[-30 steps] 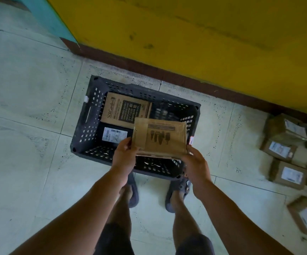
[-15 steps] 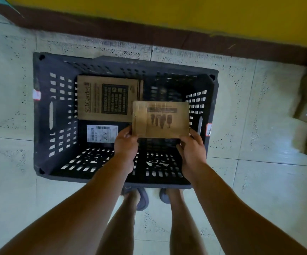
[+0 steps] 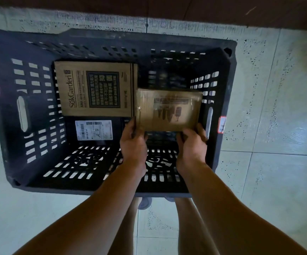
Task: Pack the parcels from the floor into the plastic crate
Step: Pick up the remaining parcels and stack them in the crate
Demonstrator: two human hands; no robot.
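Both hands are clamped on the small brown parcel (image 3: 169, 109). The left hand (image 3: 133, 142) grips its near left corner and the right hand (image 3: 191, 144) curls round its near right corner. The parcel is down inside the black plastic crate (image 3: 5, 107), in the right half and close to the right wall. Whether it touches the bottom, I cannot tell. Left of the hands and a little beyond them, a bigger printed carton (image 3: 95, 89) lies flat in the crate, just beside the held parcel. Directly left of the left hand sits a dark parcel with a white label (image 3: 94, 130). The crate stands on the pale tiled floor (image 3: 277, 181), and below the wrists a sandal (image 3: 145, 203) peeks out past the near rim.
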